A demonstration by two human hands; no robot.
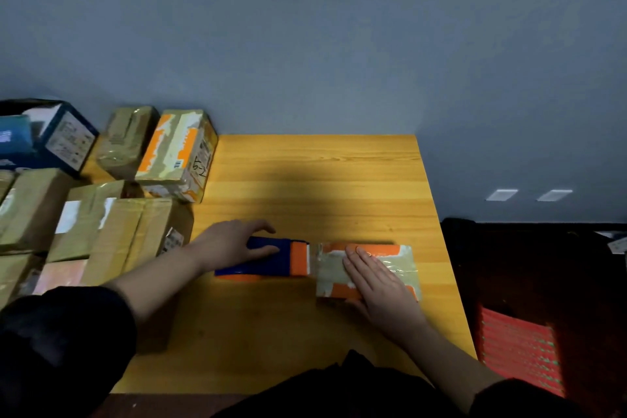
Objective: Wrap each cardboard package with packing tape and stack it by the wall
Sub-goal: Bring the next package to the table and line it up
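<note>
Closest to cam, dark sleeves at bottom edge, both forearms reaching fwd over yellow wooden counter (305,332).

Right hand (380,282) flat on top of small cardboard package (402,265), fingers straight & together, palm pressing down, not gripping anything. Pkg lying flat near right edge of counter, orange print showing thru shiny clear packing tape already across its top.

Left hand (237,244) draped over blue/orange tape dispenser (271,261), fingers loosely curved round its blue body, thumb on near side. Dispenser lying on counter just left of pkg, orange end touching or nearly touching pkg's left edge, can't tell which.

Further left, pile of bigger brown taped boxes (112,231) w/ white labels, crowding left side of counter.

Behind those, by the wall: taped orange/tan box (176,149) standing upright w/ handwriting on its side, smaller tan taped box (125,139) next to it, dark blue printed box (64,139) at far left.

Off counter to the right, dark floor area w/ red patterned thing (519,349), too dim to ID.

Farthest back, plain grey-blue wall (339,27), two small white plates (529,195) low on it at right.
</note>
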